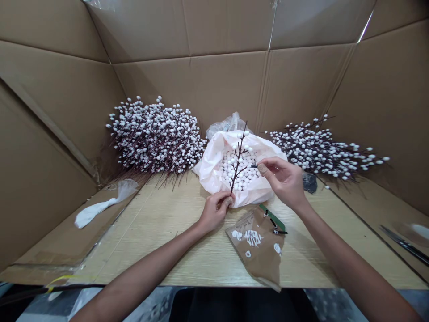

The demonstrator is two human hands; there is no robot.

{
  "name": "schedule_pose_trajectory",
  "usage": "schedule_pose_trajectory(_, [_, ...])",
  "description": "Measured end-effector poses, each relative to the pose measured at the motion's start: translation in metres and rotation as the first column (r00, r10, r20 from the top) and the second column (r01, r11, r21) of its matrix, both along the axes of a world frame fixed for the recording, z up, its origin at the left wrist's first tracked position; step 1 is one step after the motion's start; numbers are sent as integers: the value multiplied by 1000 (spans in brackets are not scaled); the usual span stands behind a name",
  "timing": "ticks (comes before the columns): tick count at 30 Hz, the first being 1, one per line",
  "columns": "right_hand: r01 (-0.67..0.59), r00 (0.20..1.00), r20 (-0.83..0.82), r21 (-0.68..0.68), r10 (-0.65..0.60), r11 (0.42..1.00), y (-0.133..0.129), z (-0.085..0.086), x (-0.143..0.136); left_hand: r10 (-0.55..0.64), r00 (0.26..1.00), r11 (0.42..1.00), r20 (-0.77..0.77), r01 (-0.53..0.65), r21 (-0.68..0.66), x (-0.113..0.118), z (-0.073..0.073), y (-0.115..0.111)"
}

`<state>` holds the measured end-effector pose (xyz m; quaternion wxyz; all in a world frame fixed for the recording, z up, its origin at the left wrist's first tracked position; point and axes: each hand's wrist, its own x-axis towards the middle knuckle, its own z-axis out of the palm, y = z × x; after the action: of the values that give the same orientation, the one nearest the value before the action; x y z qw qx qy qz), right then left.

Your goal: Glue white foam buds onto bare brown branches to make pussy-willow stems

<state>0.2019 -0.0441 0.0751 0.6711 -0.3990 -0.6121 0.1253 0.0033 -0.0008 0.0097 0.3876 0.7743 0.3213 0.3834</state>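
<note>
My left hand [216, 210] pinches the lower end of a dark brown artificial twig [238, 158], holding it upright. A few white berries sit on its upper branches; the lower side branches are bare. My right hand [283, 179] is closed on a short, thin dark stick [254, 166], whose tip points left toward the twig. Behind the twig lies an open pale pink plastic bag [214, 154] full of loose white berries [239, 181]. Just below my hands is a piece of brown cardboard [261, 259] with white glue smears [252, 238] and small dark pieces on it.
Finished white-berry branches are heaped at the back left [157, 138] and back right [321, 147]. A white glue-filled bag [100, 210] lies at left. Scissors [405, 243] and a tape roll [420, 231] lie at right. Cardboard walls [228, 85] enclose the table.
</note>
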Motion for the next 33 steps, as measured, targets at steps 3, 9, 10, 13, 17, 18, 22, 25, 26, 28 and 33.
schedule_pose_trajectory(3, [-12, 1000, 14, -12, 12, 1000, 0, 0, 1, 2, 1000, 1000, -1, -2, 4, 0, 1, 0])
schedule_pose_trajectory(9, [-32, 999, 0, -6, 32, 999, -2, 2, 0, 0, 1000, 1000, 5, 0, 9, 0, -1, 0])
schedule_pose_trajectory(10, [-36, 999, -2, -6, 36, 999, -2, 3, 0, 0, 1000, 1000, 4, 0, 11, 0, -1, 0])
schedule_pose_trajectory(13, [-65, 998, -20, 4, 65, 998, -3, 4, 0, 1, 1000, 1000, -4, -1, 12, 0, -2, 1])
schedule_pose_trajectory(17, [-100, 987, -126, 27, 103, 995, -2, 5, 3, 3, 1000, 1000, -7, -2, 20, -1, -2, 0])
schedule_pose_trajectory(18, [-99, 981, -161, 41, 105, 994, -1, 5, 4, 5, 1000, 1000, -8, -4, 24, -1, -2, 0])
schedule_pose_trajectory(22, [11, 971, -237, 130, 20, 991, 0, 4, 10, 11, 1000, 999, -15, -10, 49, -1, -1, -1])
schedule_pose_trajectory(25, [138, 969, -231, 195, -91, 971, -1, 6, 13, 28, 999, 997, -23, -26, 68, 0, -1, -2])
schedule_pose_trajectory(26, [170, 966, -229, 218, -119, 961, -2, 8, 13, 34, 999, 997, -24, -33, 72, 0, -1, -2])
schedule_pose_trajectory(28, [217, 962, -221, 262, -160, 940, -5, 11, 12, 43, 999, 996, -26, -41, 81, 0, -1, -2])
schedule_pose_trajectory(33, [253, 963, -170, 300, -210, 920, -13, 19, 8, 57, 998, 991, -33, -53, 121, 0, -3, -1])
